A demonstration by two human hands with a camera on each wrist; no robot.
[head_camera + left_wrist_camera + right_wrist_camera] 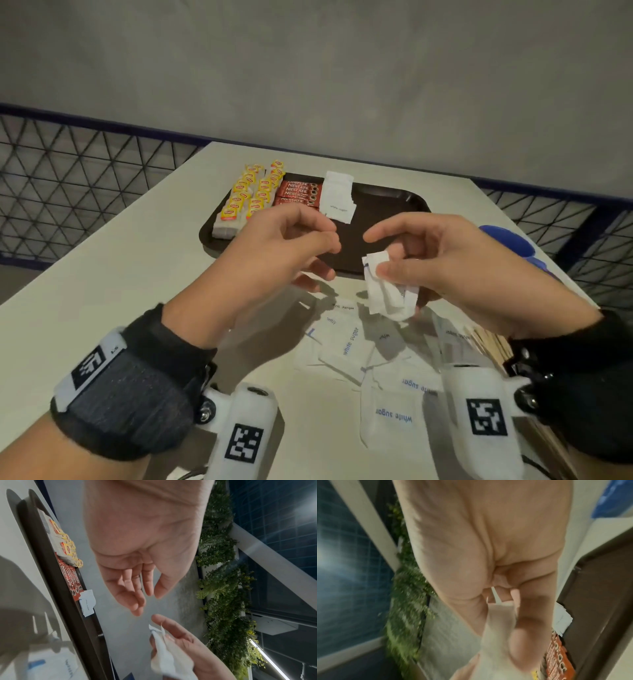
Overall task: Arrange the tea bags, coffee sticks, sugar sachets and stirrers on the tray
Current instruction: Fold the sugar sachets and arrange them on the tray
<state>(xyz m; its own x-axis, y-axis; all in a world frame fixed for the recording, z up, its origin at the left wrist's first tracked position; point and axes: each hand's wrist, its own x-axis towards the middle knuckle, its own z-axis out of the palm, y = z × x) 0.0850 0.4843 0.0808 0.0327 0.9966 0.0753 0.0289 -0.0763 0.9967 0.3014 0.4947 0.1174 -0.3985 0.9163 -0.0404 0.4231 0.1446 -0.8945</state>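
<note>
A dark brown tray [383, 202] lies on the table. It carries yellow tea bags [251, 197] at its left, red coffee sticks [298, 193] beside them, then a stack of white sugar sachets [337, 198]. My right hand [375, 255] grips a crumpled bunch of sugar sachets [387, 294] above the tray's near edge. In the right wrist view the bunch [496, 635] runs between thumb and fingers. My left hand [329, 258] hovers just left of it, fingers loosely curled and empty; the left wrist view shows the bare palm [137, 555]. Loose sachets [349, 342] lie below both hands.
Wooden stirrers [486, 342] lie at the near right of the table, partly hidden by my right wrist. A blue object [507, 243] sits right of the tray. A wire mesh fence [85, 174] runs behind the table's far and side edges.
</note>
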